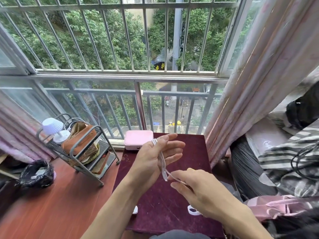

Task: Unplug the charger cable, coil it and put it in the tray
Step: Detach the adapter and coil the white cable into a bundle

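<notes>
A white charger cable [162,160] is looped around my left hand [155,156], which is held up over the dark red table [155,200] with its fingers spread. One white plug end hangs down at the heel of that hand. My right hand [195,188] pinches the free length of the cable just below and to the right. A pink box-shaped device [138,139] sits at the far edge of the table, behind my left hand. No cable runs into it.
A grey metal rack [81,149] to the left carries a brown bag, a small white lamp and books. A black-lined bin [37,174] stands on the floor. Curtains hang on both sides, bedding and black cords lie at the right.
</notes>
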Tool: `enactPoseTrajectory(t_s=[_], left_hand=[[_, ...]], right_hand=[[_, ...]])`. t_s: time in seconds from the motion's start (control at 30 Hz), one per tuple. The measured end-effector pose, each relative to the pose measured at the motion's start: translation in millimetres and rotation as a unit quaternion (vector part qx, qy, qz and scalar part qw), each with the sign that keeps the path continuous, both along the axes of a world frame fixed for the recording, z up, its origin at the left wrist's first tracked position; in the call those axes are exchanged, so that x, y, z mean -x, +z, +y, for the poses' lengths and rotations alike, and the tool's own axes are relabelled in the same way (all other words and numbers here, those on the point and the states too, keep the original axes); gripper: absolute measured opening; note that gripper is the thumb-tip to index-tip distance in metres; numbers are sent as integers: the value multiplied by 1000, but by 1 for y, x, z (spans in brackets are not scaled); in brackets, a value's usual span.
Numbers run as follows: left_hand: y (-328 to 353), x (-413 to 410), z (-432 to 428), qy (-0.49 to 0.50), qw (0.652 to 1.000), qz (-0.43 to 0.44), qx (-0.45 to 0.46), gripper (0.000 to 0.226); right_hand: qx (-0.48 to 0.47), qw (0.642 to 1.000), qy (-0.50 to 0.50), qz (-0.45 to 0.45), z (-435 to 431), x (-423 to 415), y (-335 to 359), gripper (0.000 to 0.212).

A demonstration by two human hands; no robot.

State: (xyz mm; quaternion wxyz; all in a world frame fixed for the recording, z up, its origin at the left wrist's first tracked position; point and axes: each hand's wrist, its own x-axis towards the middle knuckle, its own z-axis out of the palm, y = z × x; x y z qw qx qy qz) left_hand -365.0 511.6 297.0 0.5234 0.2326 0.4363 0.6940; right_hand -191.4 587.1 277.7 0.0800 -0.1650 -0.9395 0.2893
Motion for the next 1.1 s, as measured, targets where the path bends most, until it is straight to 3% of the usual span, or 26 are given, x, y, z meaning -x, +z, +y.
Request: enactPoseTrajectory(t_s=[0.17, 0.37, 0.43, 0.57, 0.73, 0.8, 0.9, 0.97, 1.1], left_hand=[[3, -8, -1, -26, 986, 157, 57, 34], [-1, -13, -8, -169, 931, 309, 92, 35], [1, -16, -10, -232, 931, 276, 59, 28], [-1, -21, -12, -267, 945, 174, 70, 38], [-8, -29, -17, -279, 958, -16, 71, 69], [-6, -30, -19, -295, 954, -6, 57, 75], [-4, -29, -20, -272, 959, 56, 49, 79], [-4, -28, -22, -258, 960, 87, 58, 65], [-1, -24, -27, -261, 962, 48, 61, 47]], right_hand=[[-68, 997, 18, -22, 3, -5, 33, 41], [-43, 998, 47, -1, 19, -5, 61, 23], [-30, 998, 47, 9, 26, -2, 66, 24], [21, 999, 25, 41, 43, 5, 65, 45], [79, 995, 16, 55, 49, 14, 55, 55], [79, 996, 13, 47, 50, 15, 50, 49], [111, 992, 48, 34, 53, 17, 45, 18], [154, 985, 73, 19, 56, 16, 44, 13], [197, 976, 92, 26, 62, 15, 42, 14]])
